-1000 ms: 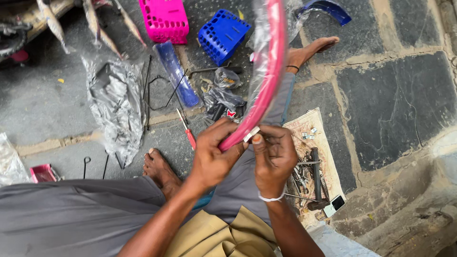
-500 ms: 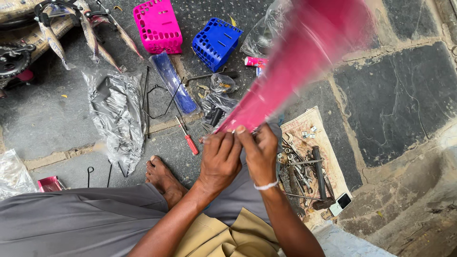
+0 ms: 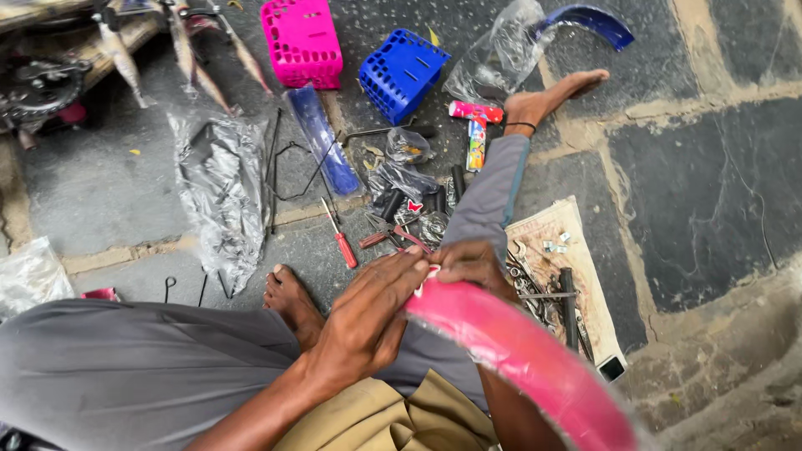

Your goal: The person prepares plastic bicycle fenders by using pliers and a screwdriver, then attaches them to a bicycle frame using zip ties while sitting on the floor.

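Observation:
A curved pink mudguard (image 3: 526, 351) wrapped in clear plastic lies across my lap, its far end at my hands. My left hand (image 3: 376, 309) rests on top of that end, fingers pressing a small white and red tag. My right hand (image 3: 472, 263) grips the same end from the other side. Both hands meet over my right knee. My grey trouser legs (image 3: 125, 367) and bare feet (image 3: 288, 296) stretch out on the stone floor.
A pink basket (image 3: 302, 42) and a blue basket (image 3: 403, 71) lie at the top. A blue mudguard (image 3: 322, 138), a red-handled screwdriver (image 3: 341, 238), clear plastic bags (image 3: 221, 188) and small parts lie ahead. Tools rest on cardboard (image 3: 576, 284) at the right.
The pink mudguard swung from pointing up and away to lying down across my lap toward the lower right. Both hands stayed on its end.

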